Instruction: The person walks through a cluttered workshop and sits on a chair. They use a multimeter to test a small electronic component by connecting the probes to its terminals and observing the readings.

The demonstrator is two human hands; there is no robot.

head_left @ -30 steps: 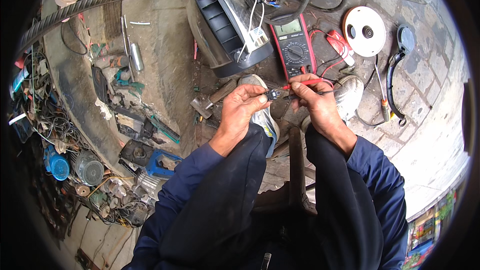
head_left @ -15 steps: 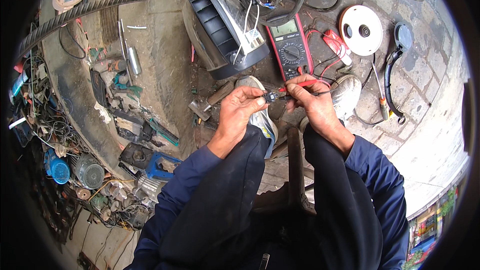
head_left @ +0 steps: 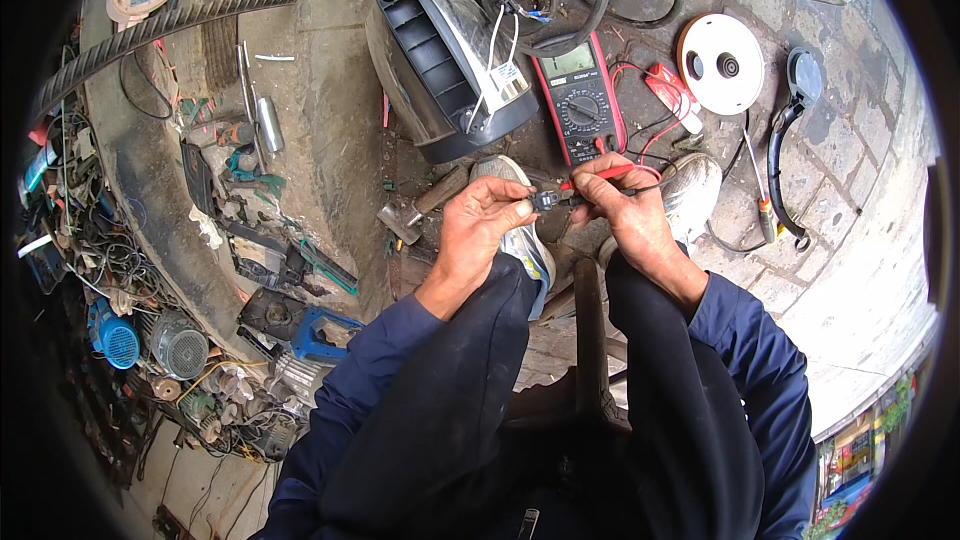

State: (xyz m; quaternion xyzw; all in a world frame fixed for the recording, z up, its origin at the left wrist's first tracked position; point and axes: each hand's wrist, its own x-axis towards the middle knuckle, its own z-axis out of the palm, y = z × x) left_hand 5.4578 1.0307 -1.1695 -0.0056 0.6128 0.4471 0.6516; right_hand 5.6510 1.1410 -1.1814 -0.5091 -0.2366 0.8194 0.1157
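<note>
Between my knees, my left hand (head_left: 484, 225) pinches a small dark part with metal bits (head_left: 543, 200), perhaps a switch or connector. My right hand (head_left: 625, 220) holds two test probes, a red probe (head_left: 606, 173) and a black one whose body is mostly hidden by the fingers. Their tips point left at the small part; whether both touch it is too small to tell. Leads run from the probes toward a red-edged multimeter (head_left: 586, 112), which lies face up just beyond my hands.
A clear kettle-like body with a black handle (head_left: 430, 60) lies beyond my left hand. To the right are a white round base (head_left: 735, 85), a curved black strip (head_left: 777, 145) and a screwdriver (head_left: 766, 220). A hammer (head_left: 400, 222) lies left; motors and scrap (head_left: 180, 345) are heaped further left.
My right hand and the red probe have shifted very slightly, with the probe's tip still at the small part. My left hand keeps its pinch in almost the same place.
</note>
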